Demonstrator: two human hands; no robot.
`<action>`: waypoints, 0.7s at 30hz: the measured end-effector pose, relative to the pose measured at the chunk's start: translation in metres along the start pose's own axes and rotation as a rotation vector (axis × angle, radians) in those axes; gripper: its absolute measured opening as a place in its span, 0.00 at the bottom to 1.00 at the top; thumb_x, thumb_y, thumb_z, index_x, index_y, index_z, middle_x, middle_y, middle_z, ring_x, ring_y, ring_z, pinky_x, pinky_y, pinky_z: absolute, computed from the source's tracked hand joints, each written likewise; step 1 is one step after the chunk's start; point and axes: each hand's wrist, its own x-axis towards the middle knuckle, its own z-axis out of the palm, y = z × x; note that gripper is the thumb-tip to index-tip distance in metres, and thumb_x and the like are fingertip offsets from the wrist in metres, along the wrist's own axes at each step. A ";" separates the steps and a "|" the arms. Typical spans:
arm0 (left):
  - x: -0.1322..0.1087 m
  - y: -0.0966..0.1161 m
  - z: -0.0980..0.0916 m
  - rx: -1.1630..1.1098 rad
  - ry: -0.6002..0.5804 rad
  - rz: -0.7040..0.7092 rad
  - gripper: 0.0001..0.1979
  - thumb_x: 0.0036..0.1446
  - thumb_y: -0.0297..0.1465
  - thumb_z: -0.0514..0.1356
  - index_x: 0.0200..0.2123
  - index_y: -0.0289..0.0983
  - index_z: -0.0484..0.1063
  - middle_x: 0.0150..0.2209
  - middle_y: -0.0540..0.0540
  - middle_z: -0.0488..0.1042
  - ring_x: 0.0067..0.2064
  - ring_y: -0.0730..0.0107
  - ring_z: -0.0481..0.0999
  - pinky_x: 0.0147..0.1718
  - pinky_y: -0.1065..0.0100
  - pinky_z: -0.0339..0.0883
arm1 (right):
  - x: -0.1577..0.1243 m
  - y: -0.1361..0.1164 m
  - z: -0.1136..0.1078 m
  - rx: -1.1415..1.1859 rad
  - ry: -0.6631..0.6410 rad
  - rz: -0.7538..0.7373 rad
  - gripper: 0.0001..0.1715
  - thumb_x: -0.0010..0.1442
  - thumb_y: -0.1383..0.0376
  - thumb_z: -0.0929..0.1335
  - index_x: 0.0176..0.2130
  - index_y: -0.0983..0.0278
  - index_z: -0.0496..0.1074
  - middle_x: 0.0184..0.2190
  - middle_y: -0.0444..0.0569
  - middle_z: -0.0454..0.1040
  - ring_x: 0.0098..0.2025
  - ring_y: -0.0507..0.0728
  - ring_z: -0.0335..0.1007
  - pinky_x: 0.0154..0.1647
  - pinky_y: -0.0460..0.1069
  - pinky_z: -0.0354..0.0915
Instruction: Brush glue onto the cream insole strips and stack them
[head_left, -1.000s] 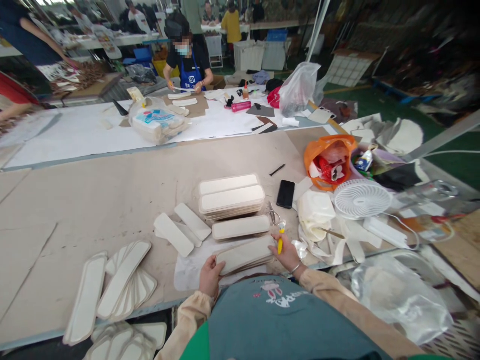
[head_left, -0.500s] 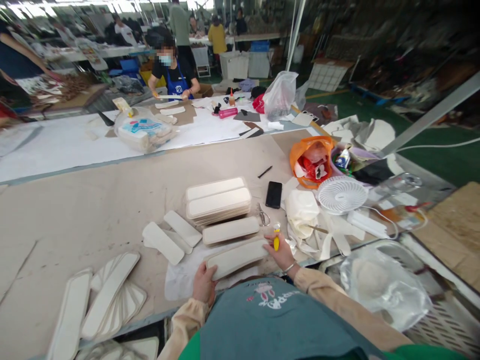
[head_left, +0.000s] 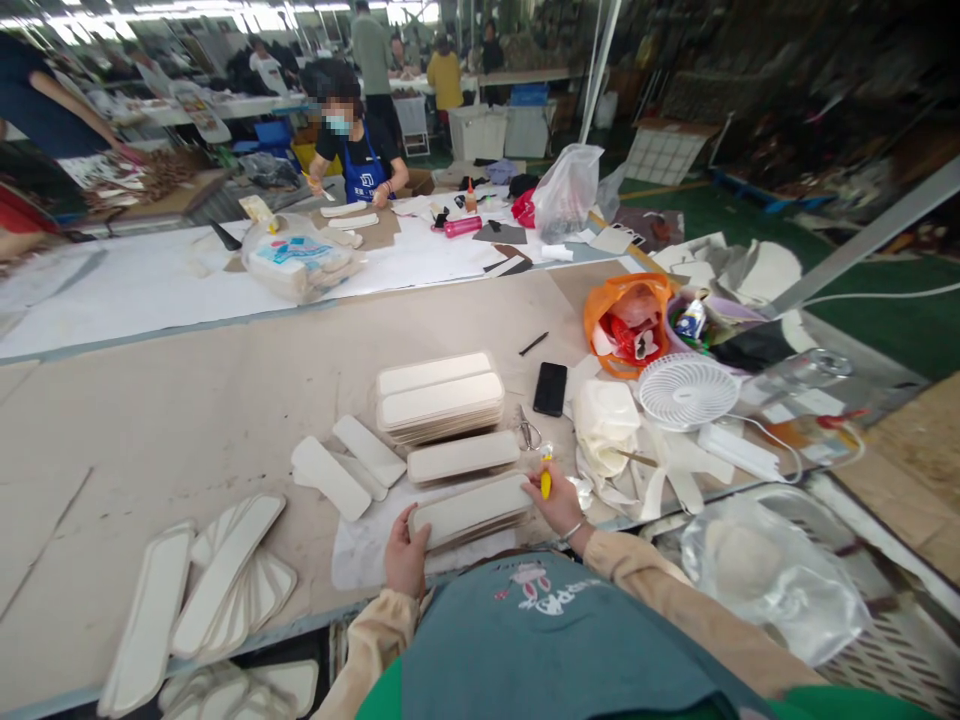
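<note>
I hold a small stack of long cream padded pieces point(head_left: 471, 508) between both hands at the table's near edge. My left hand point(head_left: 405, 553) grips its left end, fingers curled under it. My right hand point(head_left: 556, 500) presses the right end and also pinches a small yellow tool point(head_left: 546, 483). The stack lies over a white sheet point(head_left: 360, 555). Just beyond it sit a single cream piece point(head_left: 462, 456) and a taller pile of the same pieces point(head_left: 439, 397).
Flat cream cut-outs point(head_left: 217, 580) fan out at the near left. Scissors point(head_left: 527, 431), a black phone point(head_left: 550, 388), a white fan point(head_left: 688, 391) and an orange bag point(head_left: 628, 322) lie to the right. A person in a blue apron point(head_left: 358, 160) works at the far table.
The view has swung slightly left then back. My hands have kept their hold on the stack, nudging it a little; nothing was picked up or let go.
</note>
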 end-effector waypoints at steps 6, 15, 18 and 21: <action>0.008 -0.004 -0.010 0.626 0.066 0.259 0.21 0.51 0.34 0.56 0.49 0.35 0.69 0.45 0.40 0.74 0.46 0.57 0.74 0.47 0.59 0.68 | 0.004 0.006 0.005 -0.084 -0.006 -0.035 0.15 0.50 0.56 0.69 0.33 0.58 0.60 0.32 0.46 0.77 0.33 0.61 0.76 0.36 0.58 0.71; 0.012 -0.002 -0.015 0.880 0.050 0.330 0.20 0.51 0.27 0.58 0.48 0.31 0.71 0.43 0.38 0.70 0.48 0.59 0.71 0.49 0.61 0.65 | 0.001 0.015 0.008 -0.173 -0.043 -0.048 0.14 0.50 0.58 0.68 0.34 0.59 0.61 0.35 0.49 0.77 0.35 0.62 0.75 0.38 0.60 0.70; 0.012 0.000 -0.016 0.933 0.029 0.328 0.20 0.51 0.27 0.58 0.49 0.32 0.70 0.42 0.40 0.70 0.47 0.60 0.70 0.48 0.62 0.65 | 0.000 0.016 0.009 -0.221 -0.051 -0.092 0.13 0.51 0.59 0.67 0.35 0.59 0.61 0.35 0.49 0.77 0.33 0.62 0.75 0.36 0.59 0.70; 0.011 0.005 -0.017 0.981 0.011 0.324 0.19 0.52 0.27 0.59 0.49 0.34 0.70 0.41 0.41 0.70 0.46 0.61 0.70 0.49 0.62 0.63 | -0.001 0.018 0.009 -0.250 -0.063 -0.120 0.11 0.53 0.59 0.66 0.36 0.59 0.61 0.36 0.49 0.77 0.33 0.62 0.75 0.35 0.58 0.70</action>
